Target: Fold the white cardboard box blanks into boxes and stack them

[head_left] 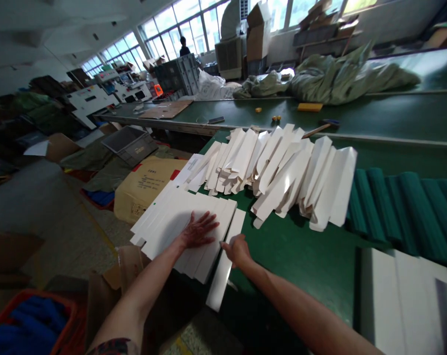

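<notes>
My left hand (pixel 200 230) lies flat, fingers spread, on a row of long narrow white boxes (pixel 171 209) standing side by side on the green table. Just right of that row is one separate white carton (pixel 229 266), slanting toward me with its near end past the table edge. My right hand (pixel 239 250) grips its right side, the thumb over the top and the fingers curled and partly hidden. Beyond my hands, several partly opened white cartons (pixel 279 158) lie in a loose heap.
Green rolls (pixel 404 207) lie at the right, behind more white boxes (pixel 404 296). A conveyor (pixel 216 109) crosses behind, holding a hammer (pixel 319 128) and green sacking (pixel 330 79). Left are a tan sack (pixel 149 182), a grey crate (pixel 130 143) and a red basket (pixel 70 315). A person (pixel 184 47) stands far back.
</notes>
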`<control>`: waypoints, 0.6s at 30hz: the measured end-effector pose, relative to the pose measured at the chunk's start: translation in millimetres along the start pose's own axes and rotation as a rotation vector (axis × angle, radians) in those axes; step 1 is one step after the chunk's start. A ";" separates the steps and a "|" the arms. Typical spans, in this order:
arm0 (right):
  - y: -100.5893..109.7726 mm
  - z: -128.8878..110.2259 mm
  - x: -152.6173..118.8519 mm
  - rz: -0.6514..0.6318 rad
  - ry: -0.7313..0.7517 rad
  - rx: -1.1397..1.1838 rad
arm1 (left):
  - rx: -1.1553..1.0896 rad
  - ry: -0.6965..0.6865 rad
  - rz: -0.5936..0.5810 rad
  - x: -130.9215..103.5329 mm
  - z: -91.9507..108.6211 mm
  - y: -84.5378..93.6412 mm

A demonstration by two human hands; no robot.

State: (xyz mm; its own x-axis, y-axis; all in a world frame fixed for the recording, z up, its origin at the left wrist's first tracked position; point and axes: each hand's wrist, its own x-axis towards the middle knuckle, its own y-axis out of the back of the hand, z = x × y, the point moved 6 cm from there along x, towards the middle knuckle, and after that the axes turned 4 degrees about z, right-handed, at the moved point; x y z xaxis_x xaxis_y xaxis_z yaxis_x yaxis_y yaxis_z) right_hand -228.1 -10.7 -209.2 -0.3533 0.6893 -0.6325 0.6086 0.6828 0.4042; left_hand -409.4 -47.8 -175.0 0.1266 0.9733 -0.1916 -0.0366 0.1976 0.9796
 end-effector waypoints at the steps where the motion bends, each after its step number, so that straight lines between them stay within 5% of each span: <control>1: 0.8 -4.7 6.7 -0.009 -0.008 0.010 | 0.005 0.043 0.013 -3.6 2.5 2.0; 5: 4.7 -10.7 26.2 -0.044 -0.015 0.030 | 0.007 0.250 0.116 -22.4 38.8 -6.3; 8: 10.0 -0.2 27.2 -0.080 0.021 0.076 | -0.018 0.221 0.169 -32.1 87.0 -26.6; 11: 21.0 23.8 16.5 -0.150 0.033 0.138 | -0.026 0.232 0.253 -27.5 114.6 -30.2; 15: 51.7 67.8 -6.4 -0.132 0.003 0.170 | -0.149 0.254 0.473 22.5 135.6 8.8; 18: 79.7 97.3 -26.0 -0.066 0.011 0.182 | -0.152 0.291 0.448 82.9 160.6 34.2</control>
State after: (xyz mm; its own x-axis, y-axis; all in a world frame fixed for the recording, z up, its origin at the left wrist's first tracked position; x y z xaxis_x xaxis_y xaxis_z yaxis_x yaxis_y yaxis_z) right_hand -101.3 2.2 -224.9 -0.4033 0.6479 -0.6461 0.7020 0.6720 0.2357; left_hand -241.0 20.8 -147.7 -0.2125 0.9540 0.2114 -0.1691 -0.2490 0.9536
